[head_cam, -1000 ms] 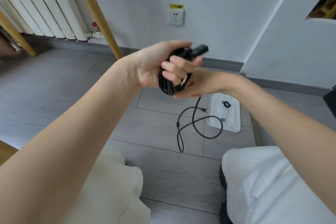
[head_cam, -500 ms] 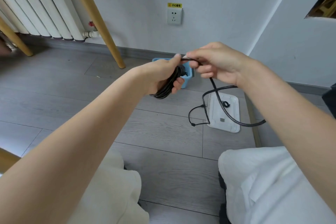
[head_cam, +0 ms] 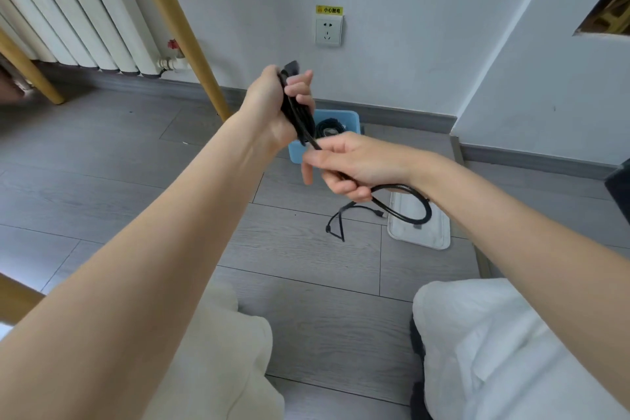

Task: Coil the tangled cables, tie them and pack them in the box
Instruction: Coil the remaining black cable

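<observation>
Two hands, left hand (head_cam: 272,106) and right hand (head_cam: 354,165); one black cable (head_cam: 296,112) between them; one thinner cable (head_cam: 335,223) on the floor; one blue box (head_cam: 347,119); one white lid (head_cam: 438,232); one wall socket (head_cam: 328,31)

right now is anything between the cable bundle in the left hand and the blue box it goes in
Nothing visible blocks the way. The blue box sits open on the floor just behind the coiled cable that the left hand grips. The right hand holds the cable's loose tail, not yet coiled.

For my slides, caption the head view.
Left hand grips coiled cable; right hand feeds its tail.
</observation>
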